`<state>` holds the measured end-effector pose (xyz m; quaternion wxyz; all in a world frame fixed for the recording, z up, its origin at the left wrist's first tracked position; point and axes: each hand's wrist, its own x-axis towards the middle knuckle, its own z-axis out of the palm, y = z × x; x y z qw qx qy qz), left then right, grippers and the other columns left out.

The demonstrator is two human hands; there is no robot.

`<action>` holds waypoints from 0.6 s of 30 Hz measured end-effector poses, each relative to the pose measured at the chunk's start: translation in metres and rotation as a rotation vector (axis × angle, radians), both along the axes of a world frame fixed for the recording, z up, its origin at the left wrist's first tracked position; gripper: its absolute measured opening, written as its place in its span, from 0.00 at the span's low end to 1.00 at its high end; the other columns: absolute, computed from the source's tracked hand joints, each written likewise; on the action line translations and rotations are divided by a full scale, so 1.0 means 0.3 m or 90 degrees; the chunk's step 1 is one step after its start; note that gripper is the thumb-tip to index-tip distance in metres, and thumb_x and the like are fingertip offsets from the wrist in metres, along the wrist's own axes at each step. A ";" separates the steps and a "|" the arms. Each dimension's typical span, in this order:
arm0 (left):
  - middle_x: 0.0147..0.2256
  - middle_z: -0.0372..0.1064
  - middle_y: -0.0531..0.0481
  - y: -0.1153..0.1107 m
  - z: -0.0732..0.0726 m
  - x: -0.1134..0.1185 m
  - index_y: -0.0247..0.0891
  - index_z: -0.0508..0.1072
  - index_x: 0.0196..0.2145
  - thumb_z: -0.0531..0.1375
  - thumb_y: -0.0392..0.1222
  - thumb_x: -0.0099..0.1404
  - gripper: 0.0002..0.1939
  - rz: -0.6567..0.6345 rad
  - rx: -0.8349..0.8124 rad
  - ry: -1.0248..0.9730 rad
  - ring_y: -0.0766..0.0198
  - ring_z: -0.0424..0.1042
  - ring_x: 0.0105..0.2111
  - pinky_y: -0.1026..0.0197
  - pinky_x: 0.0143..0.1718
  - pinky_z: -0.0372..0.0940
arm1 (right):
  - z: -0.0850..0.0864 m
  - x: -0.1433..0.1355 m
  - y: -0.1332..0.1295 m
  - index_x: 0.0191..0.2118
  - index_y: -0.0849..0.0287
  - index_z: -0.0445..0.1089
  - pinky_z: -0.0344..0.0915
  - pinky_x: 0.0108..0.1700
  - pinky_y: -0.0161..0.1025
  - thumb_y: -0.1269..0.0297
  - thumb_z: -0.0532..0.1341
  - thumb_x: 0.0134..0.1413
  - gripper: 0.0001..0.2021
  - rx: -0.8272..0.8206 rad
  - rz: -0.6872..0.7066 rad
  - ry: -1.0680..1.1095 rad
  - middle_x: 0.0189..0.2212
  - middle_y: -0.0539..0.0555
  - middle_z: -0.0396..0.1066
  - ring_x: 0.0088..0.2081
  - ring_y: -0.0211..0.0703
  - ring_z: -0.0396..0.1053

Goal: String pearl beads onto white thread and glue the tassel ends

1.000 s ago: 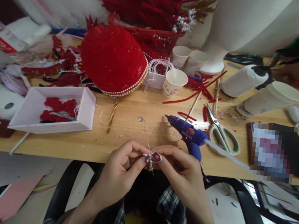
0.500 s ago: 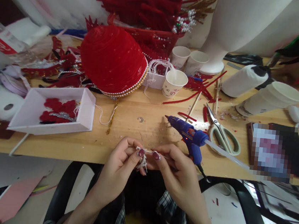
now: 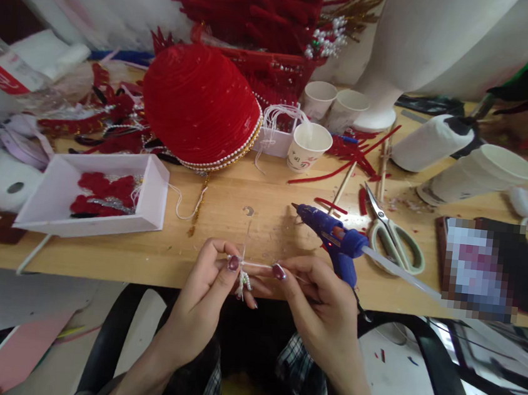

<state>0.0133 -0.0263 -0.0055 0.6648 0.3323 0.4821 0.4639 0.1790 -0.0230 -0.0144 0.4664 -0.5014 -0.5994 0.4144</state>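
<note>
Near the table's front edge, my left hand (image 3: 209,292) pinches a small cluster of white beads (image 3: 244,281) where a thin white thread (image 3: 259,265) meets it. The cluster dangles just below my left thumb. My right hand (image 3: 322,298) pinches the same thread a short way to the right, so a straight piece spans the gap between the hands. Fine thread ends stick up above the left fingertips. A blue glue gun (image 3: 331,230) lies just beyond my right hand, its nozzle pointing left and a clear glue stick in its back.
A red dome-shaped form (image 3: 198,109) with bead trim stands at the back left. In front lies a white box (image 3: 101,221) of red pieces. Scissors (image 3: 394,236) and a phone (image 3: 478,270) lie right. Paper cups (image 3: 309,149) and a red basket (image 3: 277,73) are behind.
My hands have moved slightly apart, the left one shifting left. The stretch of thread between them is longer, and the bead cluster now hangs more in view.
</note>
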 end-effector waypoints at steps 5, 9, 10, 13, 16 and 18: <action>0.28 0.78 0.54 -0.005 -0.008 -0.002 0.43 0.63 0.36 0.62 0.55 0.69 0.16 -0.002 0.014 0.021 0.63 0.78 0.28 0.59 0.34 0.73 | 0.001 0.000 -0.002 0.37 0.55 0.71 0.74 0.30 0.25 0.71 0.61 0.64 0.05 0.029 0.011 0.002 0.28 0.47 0.78 0.28 0.34 0.79; 0.29 0.79 0.53 -0.004 -0.017 -0.004 0.43 0.62 0.36 0.60 0.55 0.70 0.15 0.006 0.030 0.013 0.62 0.80 0.29 0.61 0.32 0.73 | 0.000 0.004 -0.011 0.35 0.56 0.70 0.67 0.23 0.25 0.71 0.61 0.64 0.05 0.062 -0.020 -0.053 0.24 0.46 0.73 0.22 0.32 0.72; 0.29 0.79 0.52 -0.004 -0.018 -0.004 0.43 0.62 0.36 0.60 0.54 0.70 0.15 0.016 0.033 0.014 0.62 0.80 0.29 0.62 0.31 0.73 | -0.002 0.004 -0.015 0.34 0.56 0.69 0.64 0.21 0.25 0.71 0.61 0.64 0.06 0.073 -0.030 -0.074 0.23 0.45 0.70 0.20 0.31 0.68; 0.30 0.80 0.52 -0.005 -0.020 0.001 0.43 0.60 0.37 0.59 0.53 0.71 0.14 0.054 0.051 0.023 0.62 0.81 0.29 0.64 0.28 0.72 | -0.010 0.002 -0.029 0.33 0.56 0.67 0.56 0.19 0.27 0.71 0.61 0.64 0.07 0.104 -0.041 -0.127 0.20 0.43 0.61 0.18 0.30 0.58; 0.32 0.81 0.50 -0.002 -0.023 0.008 0.43 0.59 0.37 0.59 0.52 0.71 0.14 0.098 0.065 0.033 0.63 0.81 0.28 0.66 0.26 0.71 | -0.016 0.000 -0.041 0.34 0.55 0.67 0.55 0.20 0.28 0.72 0.61 0.63 0.06 0.142 -0.044 -0.151 0.20 0.42 0.59 0.18 0.30 0.56; 0.34 0.82 0.48 0.007 -0.027 0.010 0.42 0.59 0.37 0.59 0.52 0.71 0.14 0.130 0.066 0.036 0.63 0.81 0.27 0.67 0.25 0.71 | -0.019 0.003 -0.044 0.34 0.55 0.68 0.54 0.20 0.29 0.73 0.61 0.63 0.07 0.159 -0.054 -0.159 0.20 0.42 0.60 0.18 0.30 0.56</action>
